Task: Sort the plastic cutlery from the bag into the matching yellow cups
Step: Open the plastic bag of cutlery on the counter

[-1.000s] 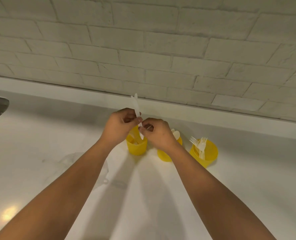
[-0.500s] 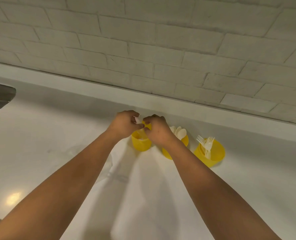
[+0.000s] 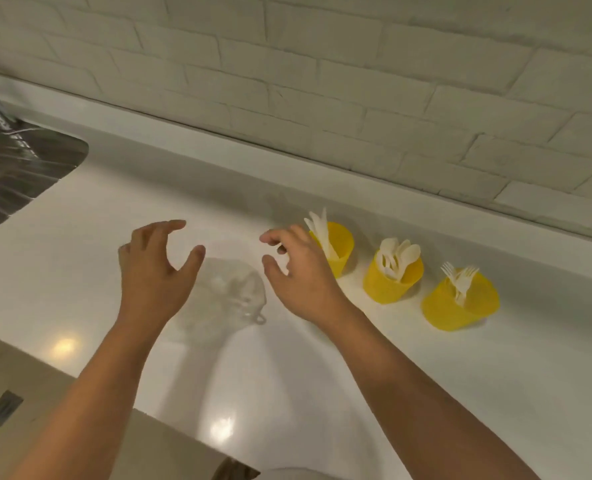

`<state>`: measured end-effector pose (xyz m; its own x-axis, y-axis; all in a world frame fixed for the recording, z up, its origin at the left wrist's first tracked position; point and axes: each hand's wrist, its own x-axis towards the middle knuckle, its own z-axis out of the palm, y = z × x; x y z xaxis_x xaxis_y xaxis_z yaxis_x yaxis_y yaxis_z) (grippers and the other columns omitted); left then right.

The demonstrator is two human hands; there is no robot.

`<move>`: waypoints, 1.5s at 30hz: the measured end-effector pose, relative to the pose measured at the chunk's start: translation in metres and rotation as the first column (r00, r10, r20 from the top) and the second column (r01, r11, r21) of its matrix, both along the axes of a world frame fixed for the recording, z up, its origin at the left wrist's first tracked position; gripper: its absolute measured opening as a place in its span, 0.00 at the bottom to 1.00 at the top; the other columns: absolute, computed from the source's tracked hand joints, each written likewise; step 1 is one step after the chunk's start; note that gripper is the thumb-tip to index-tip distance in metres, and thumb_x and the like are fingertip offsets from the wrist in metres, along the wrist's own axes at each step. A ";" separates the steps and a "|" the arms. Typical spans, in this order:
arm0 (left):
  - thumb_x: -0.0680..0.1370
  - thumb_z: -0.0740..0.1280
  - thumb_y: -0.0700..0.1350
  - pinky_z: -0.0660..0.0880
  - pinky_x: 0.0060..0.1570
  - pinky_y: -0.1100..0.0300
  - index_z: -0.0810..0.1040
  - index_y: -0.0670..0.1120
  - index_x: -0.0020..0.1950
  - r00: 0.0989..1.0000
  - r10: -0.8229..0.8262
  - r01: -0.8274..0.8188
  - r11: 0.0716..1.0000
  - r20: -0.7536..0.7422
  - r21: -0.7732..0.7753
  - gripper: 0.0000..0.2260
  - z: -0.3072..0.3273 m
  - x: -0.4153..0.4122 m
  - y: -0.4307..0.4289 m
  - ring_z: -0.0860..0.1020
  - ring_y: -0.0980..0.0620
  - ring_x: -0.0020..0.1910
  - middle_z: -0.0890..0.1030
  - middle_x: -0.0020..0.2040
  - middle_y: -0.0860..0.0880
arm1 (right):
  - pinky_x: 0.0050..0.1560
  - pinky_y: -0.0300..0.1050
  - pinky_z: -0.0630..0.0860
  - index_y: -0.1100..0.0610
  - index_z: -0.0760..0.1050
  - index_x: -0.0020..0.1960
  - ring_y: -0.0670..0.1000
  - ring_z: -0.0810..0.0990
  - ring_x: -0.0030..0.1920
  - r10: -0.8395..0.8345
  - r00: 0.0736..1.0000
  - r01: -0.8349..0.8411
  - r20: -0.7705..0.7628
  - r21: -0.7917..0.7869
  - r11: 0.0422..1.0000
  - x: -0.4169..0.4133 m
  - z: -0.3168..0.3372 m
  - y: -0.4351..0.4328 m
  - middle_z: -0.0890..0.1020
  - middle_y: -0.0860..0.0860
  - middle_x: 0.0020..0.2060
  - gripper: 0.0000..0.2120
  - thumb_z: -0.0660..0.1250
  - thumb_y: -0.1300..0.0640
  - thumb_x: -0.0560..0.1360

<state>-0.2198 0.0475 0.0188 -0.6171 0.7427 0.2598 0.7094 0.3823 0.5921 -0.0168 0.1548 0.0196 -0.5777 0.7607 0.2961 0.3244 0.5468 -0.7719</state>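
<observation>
- Two empty hands now: left hand (image 3: 152,271) and right hand (image 3: 298,275), fingers spread, hovering over the clear bag (image 3: 228,292) on the table (image 3: 287,393).
- Pinched one of the knives (image 3: 318,226) above the left cup (image 3: 339,247) a moment ago; not holding it any more.
- Likely dropped in with the rest, so one more piece sorted.
- Knives standing almost upright, long way up and down, tips up, leaning a bit left.
- Spoons (image 3: 401,254) in the middle cup (image 3: 389,285), forks (image 3: 459,275) in the right cup (image 3: 460,306), heads up.
- Hard to tell if anything left in the bag.
</observation>
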 end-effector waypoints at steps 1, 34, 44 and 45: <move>0.76 0.69 0.60 0.64 0.70 0.41 0.74 0.54 0.71 0.999 0.038 -0.040 0.994 -0.026 -0.102 0.25 -0.010 -0.009 -0.011 0.69 0.41 0.72 0.74 0.72 0.44 | 0.59 0.39 0.72 0.54 0.77 0.65 0.50 0.75 0.58 0.057 0.996 -0.054 0.062 -0.047 0.997 -0.013 -0.011 -0.007 0.76 0.49 0.59 0.16 0.69 0.58 0.78; 0.74 0.74 0.59 0.72 0.69 0.52 0.71 0.63 0.74 0.725 -0.565 0.661 0.733 0.395 -0.163 0.29 -0.106 0.112 -0.042 0.73 0.50 0.69 0.69 0.73 0.55 | 0.71 0.46 0.66 0.48 0.78 0.66 0.49 0.66 0.66 -0.427 0.837 0.490 0.343 -0.120 0.863 0.133 -0.121 -0.123 0.76 0.45 0.66 0.26 0.59 0.36 0.76; 0.74 0.74 0.59 0.72 0.69 0.51 0.70 0.63 0.75 0.657 -0.648 0.743 0.642 0.385 -0.188 0.30 -0.104 0.196 -0.028 0.73 0.48 0.70 0.69 0.74 0.54 | 0.68 0.43 0.65 0.49 0.79 0.65 0.51 0.65 0.67 -0.523 0.768 0.609 0.369 -0.170 0.775 0.216 -0.118 -0.134 0.76 0.45 0.66 0.14 0.66 0.48 0.81; 0.74 0.74 0.59 0.72 0.69 0.51 0.71 0.63 0.75 0.656 -0.647 0.744 0.641 0.388 -0.188 0.30 -0.104 0.201 -0.026 0.73 0.48 0.70 0.69 0.74 0.54 | 0.69 0.44 0.65 0.49 0.79 0.65 0.51 0.65 0.67 -0.524 0.768 0.610 0.369 -0.173 0.773 0.222 -0.118 -0.133 0.76 0.45 0.66 0.14 0.66 0.48 0.81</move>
<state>-0.0185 0.0212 -0.0853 0.1145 0.9829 -0.1444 0.6744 0.0298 0.7377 0.2048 0.0220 -0.0986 -0.0371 0.9966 -0.0742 0.7334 -0.0233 -0.6794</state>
